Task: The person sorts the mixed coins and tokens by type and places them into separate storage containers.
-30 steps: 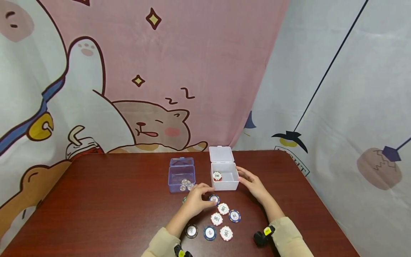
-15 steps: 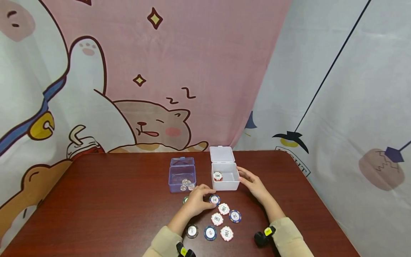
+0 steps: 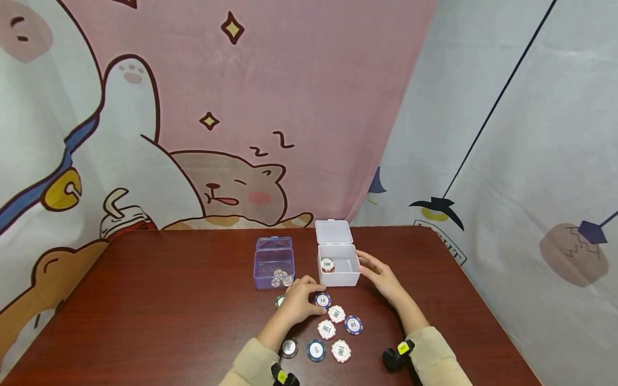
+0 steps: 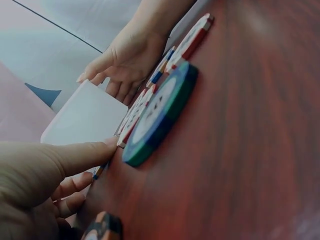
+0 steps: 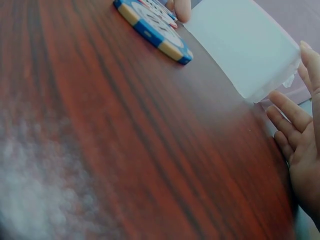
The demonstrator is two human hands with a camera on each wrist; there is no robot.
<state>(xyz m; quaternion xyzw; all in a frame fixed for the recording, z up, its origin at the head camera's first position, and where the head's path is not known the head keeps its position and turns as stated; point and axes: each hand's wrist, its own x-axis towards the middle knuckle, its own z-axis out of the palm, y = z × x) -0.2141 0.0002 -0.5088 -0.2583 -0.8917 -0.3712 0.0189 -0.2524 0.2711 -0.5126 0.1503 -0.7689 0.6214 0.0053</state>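
Observation:
My left hand (image 3: 296, 303) is low over the table, thumb and fingers spread on either side of a blue poker chip (image 3: 322, 300) marked 10. The chip lies flat, and only its edge shows past the thumb in the left wrist view. My right hand (image 3: 383, 281) rests its fingertips against the right side of an open white plastic box (image 3: 346, 279). One red-edged 100 chip (image 3: 327, 265) sits inside that box. Nearby lie white 100 chips (image 3: 336, 314), another blue chip (image 3: 353, 325), a blue-green chip (image 3: 316, 350) and a black chip (image 3: 289, 348).
Left of the white box stands an open translucent blue box (image 3: 260, 281) holding several clear round pieces (image 3: 281, 277). A green-edged chip (image 3: 279, 301) is partly hidden by the left hand. The dark wooden table (image 3: 169, 300) meets a cartoon-printed curtain (image 3: 333, 134) at its far edge.
My left thumb has shifted slightly toward me, off the blue chip's near edge, and the left forearm has moved a little to the right. My right hand stays at the white box.

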